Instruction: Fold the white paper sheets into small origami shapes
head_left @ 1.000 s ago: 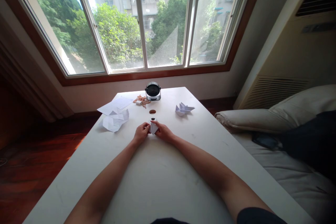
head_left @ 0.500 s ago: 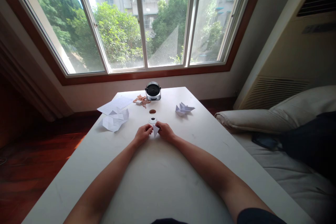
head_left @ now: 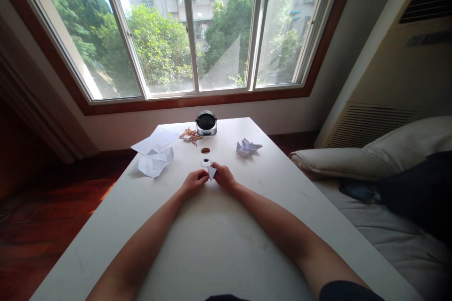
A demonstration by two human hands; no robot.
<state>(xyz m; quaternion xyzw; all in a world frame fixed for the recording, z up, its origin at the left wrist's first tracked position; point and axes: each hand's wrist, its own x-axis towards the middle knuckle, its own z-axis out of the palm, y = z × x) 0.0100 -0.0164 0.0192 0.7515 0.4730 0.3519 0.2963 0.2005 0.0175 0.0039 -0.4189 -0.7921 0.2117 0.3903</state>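
The folded paper piece (head_left: 212, 173) is btwn the R hand (head_left: 223, 176) and L hand (head_left: 195, 181), over the tabletop (head_left: 219, 235), long axis approx. toward the person, tip nearest. The R hand is nearer and pinches it; the L hand curls just beside, grip unclear. Beyond: white disc (head_left: 205, 163) w/ dark centre. Far L, a sheet (head_left: 164, 137) bears faint marks, too small to read; no brand legible.
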